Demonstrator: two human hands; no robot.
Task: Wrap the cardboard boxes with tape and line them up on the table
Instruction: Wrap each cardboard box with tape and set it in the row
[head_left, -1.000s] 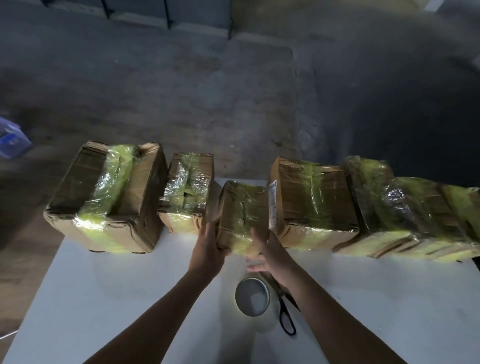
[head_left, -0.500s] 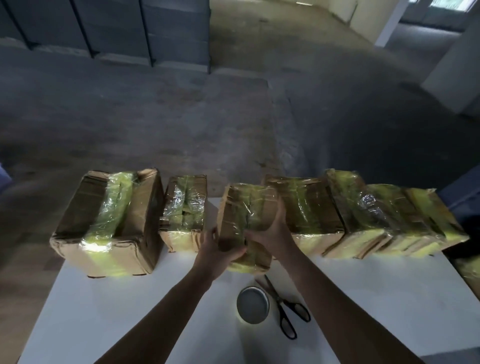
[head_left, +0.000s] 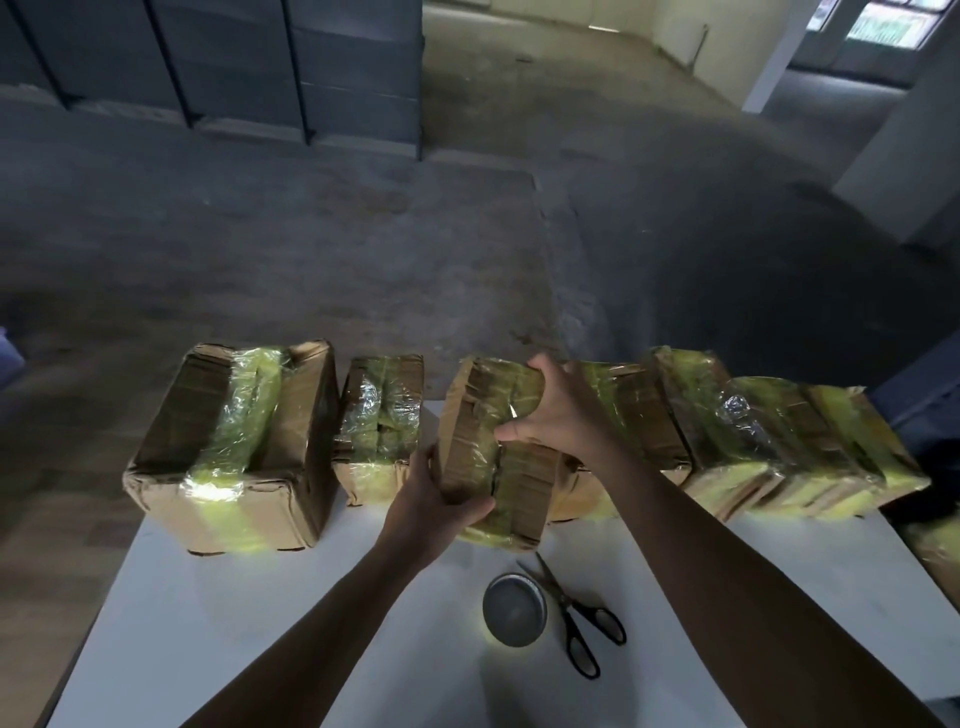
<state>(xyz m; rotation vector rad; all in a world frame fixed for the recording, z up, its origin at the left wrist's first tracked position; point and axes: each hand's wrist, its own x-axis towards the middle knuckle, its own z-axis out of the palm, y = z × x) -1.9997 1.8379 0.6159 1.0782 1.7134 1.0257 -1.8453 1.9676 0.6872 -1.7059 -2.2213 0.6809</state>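
Note:
A row of taped cardboard boxes runs along the far edge of the white table (head_left: 208, 623). I hold a small tape-wrapped box (head_left: 493, 467) in the middle of the row, tilted toward me. My left hand (head_left: 431, 499) grips its lower left corner. My right hand (head_left: 556, 415) grips its top right edge, thumb on the near face. A large box (head_left: 234, 452) stands at the far left, a small box (head_left: 379, 426) beside it. To the right lie a medium box (head_left: 644, 415) and several more wrapped boxes (head_left: 779, 447).
A tape roll (head_left: 514, 610) and black-handled scissors (head_left: 576, 618) lie on the table just in front of the held box. Another wrapped box (head_left: 940, 556) shows at the right edge. Beyond the table's far edge is bare concrete floor.
The small middle box has come up out of the row and tilted toward me. My right hand moved from its near right side onto its top; my left hand slid under its lower left corner.

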